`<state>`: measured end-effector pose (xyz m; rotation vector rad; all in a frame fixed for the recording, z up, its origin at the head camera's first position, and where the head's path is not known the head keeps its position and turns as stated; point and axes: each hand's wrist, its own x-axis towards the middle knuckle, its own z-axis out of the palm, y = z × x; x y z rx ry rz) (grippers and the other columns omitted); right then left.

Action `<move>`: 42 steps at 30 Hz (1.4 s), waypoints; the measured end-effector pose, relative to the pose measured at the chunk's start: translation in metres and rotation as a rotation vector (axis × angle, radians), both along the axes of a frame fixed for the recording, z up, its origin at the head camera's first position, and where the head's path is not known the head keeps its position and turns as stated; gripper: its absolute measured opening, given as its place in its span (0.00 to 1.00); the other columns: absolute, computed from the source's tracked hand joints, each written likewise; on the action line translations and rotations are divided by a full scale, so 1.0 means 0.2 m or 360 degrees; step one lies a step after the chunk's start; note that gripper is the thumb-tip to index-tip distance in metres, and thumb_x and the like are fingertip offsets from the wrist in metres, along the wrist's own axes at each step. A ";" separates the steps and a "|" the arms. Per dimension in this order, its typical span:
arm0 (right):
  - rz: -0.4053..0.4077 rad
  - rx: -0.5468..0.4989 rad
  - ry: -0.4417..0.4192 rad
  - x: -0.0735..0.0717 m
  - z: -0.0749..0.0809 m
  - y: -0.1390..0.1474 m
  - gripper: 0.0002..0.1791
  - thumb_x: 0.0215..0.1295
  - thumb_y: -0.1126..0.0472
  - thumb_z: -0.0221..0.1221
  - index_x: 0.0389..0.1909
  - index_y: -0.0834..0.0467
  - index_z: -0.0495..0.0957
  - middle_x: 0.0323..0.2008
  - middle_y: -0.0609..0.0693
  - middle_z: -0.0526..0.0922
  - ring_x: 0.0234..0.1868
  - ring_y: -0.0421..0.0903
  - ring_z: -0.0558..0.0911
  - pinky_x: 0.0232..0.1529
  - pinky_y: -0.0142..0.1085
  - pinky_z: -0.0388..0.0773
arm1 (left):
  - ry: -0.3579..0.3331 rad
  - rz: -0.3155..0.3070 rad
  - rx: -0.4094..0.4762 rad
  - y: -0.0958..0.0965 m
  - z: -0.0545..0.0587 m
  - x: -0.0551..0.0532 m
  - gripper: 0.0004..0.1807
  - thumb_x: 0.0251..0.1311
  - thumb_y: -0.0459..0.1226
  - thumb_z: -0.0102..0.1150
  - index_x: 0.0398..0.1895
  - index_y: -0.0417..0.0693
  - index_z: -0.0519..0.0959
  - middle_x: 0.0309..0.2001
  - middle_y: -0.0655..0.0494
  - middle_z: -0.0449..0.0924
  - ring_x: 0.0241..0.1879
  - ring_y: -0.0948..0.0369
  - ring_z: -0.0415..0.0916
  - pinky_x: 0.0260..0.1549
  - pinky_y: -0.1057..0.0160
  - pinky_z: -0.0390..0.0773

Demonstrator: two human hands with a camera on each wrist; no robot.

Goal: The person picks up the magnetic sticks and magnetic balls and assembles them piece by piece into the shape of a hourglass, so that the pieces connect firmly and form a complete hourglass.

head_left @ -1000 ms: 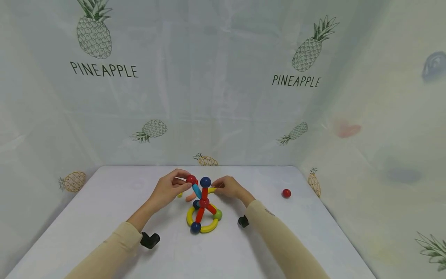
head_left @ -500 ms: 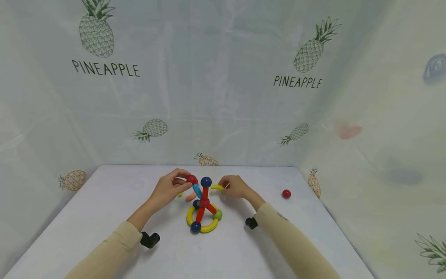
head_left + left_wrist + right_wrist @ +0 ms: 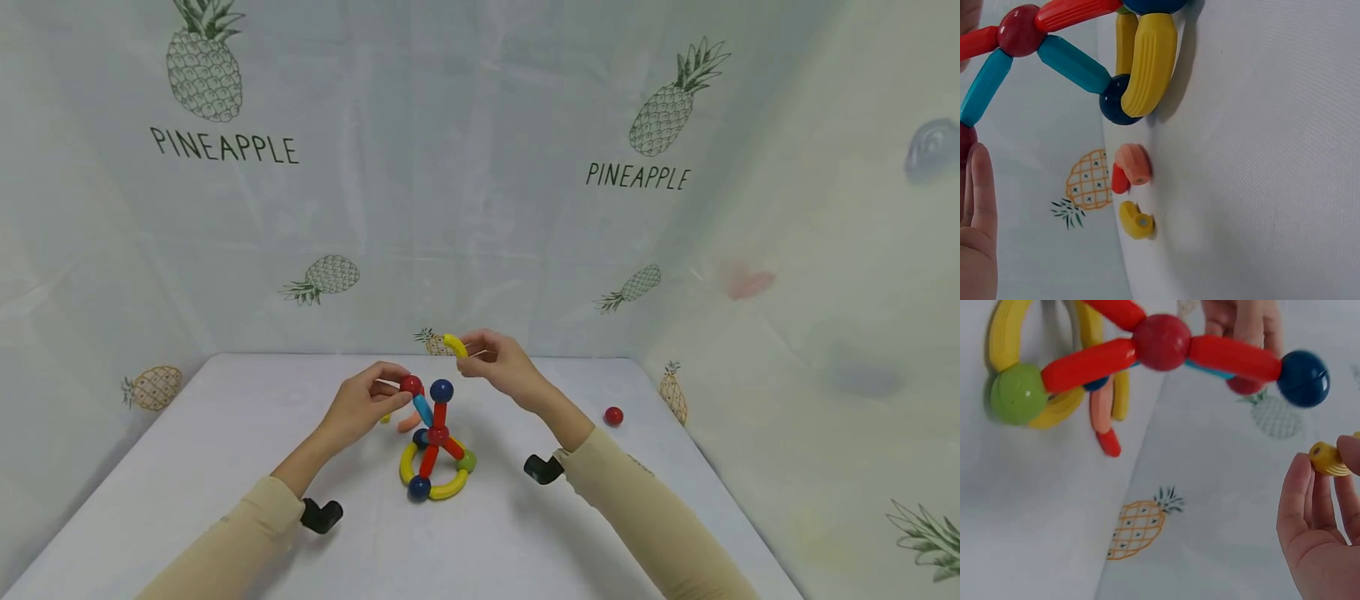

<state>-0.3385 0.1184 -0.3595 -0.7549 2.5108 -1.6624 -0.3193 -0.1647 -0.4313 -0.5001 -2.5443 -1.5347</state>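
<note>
A magnetic stick-and-ball structure stands on the table, its base a ring of yellow curved sticks (image 3: 450,487) joined by blue and green balls. Red sticks rise from the ring to a red centre ball (image 3: 438,435). A dark blue ball (image 3: 442,391) tops the upright red stick. My left hand (image 3: 365,407) holds the red ball (image 3: 411,385) at the end of a light blue stick (image 3: 423,410) that leans left from the centre. Raised above the structure, my right hand (image 3: 504,367) pinches a yellow curved magnetic stick (image 3: 454,345) between thumb and fingers, its free end pointing up-left.
Behind the structure lie a peach curved stick (image 3: 1134,164), a red piece (image 3: 1120,179) and a yellow curved piece (image 3: 1137,222). A loose red ball (image 3: 613,416) sits on the table (image 3: 645,517) at right. A pineapple-print curtain (image 3: 480,208) hangs behind the table.
My right hand draws the yellow curved stick away to the right from behind the structure, then lifts it well above the table. My left hand stays at the red ball.
</note>
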 end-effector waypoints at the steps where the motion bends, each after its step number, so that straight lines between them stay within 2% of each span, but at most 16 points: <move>1: 0.0005 -0.0006 0.0004 0.01 0.01 -0.01 0.20 0.73 0.59 0.67 0.63 0.55 0.79 0.52 0.54 0.85 0.48 0.49 0.88 0.56 0.44 0.86 | -0.0002 0.0000 0.0001 0.00 0.00 0.00 0.22 0.68 0.47 0.72 0.62 0.60 0.79 0.59 0.55 0.83 0.51 0.54 0.84 0.43 0.59 0.88; 5: 0.0008 -0.0023 0.0012 0.04 0.02 -0.05 0.19 0.73 0.59 0.67 0.62 0.55 0.80 0.51 0.53 0.86 0.47 0.48 0.89 0.54 0.40 0.87 | -0.0007 -0.0010 0.0011 0.00 0.00 0.00 0.22 0.68 0.47 0.72 0.63 0.59 0.79 0.59 0.54 0.82 0.51 0.53 0.84 0.45 0.55 0.89; 9: -0.0012 -0.0024 0.0020 0.06 0.01 -0.07 0.18 0.73 0.59 0.68 0.61 0.54 0.80 0.51 0.52 0.85 0.48 0.48 0.88 0.54 0.40 0.87 | -0.0010 -0.0023 0.0024 -0.01 0.00 0.00 0.22 0.68 0.47 0.72 0.63 0.58 0.79 0.59 0.53 0.82 0.51 0.53 0.84 0.46 0.52 0.89; 15: -0.0020 0.0031 0.0060 0.07 -0.01 -0.10 0.19 0.72 0.57 0.69 0.61 0.51 0.80 0.50 0.50 0.85 0.48 0.48 0.86 0.52 0.42 0.87 | -0.0003 -0.0015 0.0018 -0.01 -0.01 0.00 0.23 0.68 0.48 0.72 0.63 0.59 0.79 0.58 0.54 0.83 0.50 0.54 0.84 0.44 0.55 0.89; 22: -0.0041 0.0074 0.0187 0.07 0.00 -0.10 0.23 0.72 0.57 0.69 0.65 0.46 0.78 0.47 0.50 0.86 0.44 0.47 0.87 0.49 0.39 0.87 | 0.0002 -0.0019 0.0019 -0.01 -0.01 0.00 0.23 0.68 0.47 0.72 0.63 0.59 0.79 0.59 0.54 0.82 0.51 0.55 0.85 0.45 0.60 0.88; 31: -0.0144 0.0188 0.0232 0.05 0.00 -0.06 0.21 0.73 0.55 0.68 0.65 0.47 0.81 0.46 0.49 0.86 0.42 0.46 0.87 0.47 0.39 0.88 | -0.0032 -0.0037 0.0084 0.03 -0.01 0.00 0.23 0.67 0.46 0.73 0.63 0.58 0.79 0.60 0.52 0.81 0.50 0.56 0.87 0.47 0.58 0.88; 35: -0.0174 0.0219 0.0216 0.03 -0.01 -0.03 0.21 0.73 0.54 0.68 0.65 0.47 0.81 0.46 0.49 0.87 0.42 0.46 0.88 0.46 0.42 0.88 | -0.0026 -0.0066 0.0109 0.06 -0.01 0.00 0.23 0.67 0.45 0.74 0.63 0.58 0.79 0.60 0.53 0.81 0.49 0.56 0.87 0.49 0.58 0.88; 42: -0.0201 0.0310 0.0154 -0.01 -0.02 0.03 0.22 0.73 0.53 0.68 0.65 0.48 0.82 0.46 0.49 0.86 0.42 0.47 0.86 0.45 0.41 0.88 | -0.0003 -0.0083 0.0113 0.10 0.01 0.00 0.23 0.67 0.44 0.73 0.63 0.58 0.80 0.59 0.55 0.82 0.49 0.56 0.87 0.49 0.59 0.88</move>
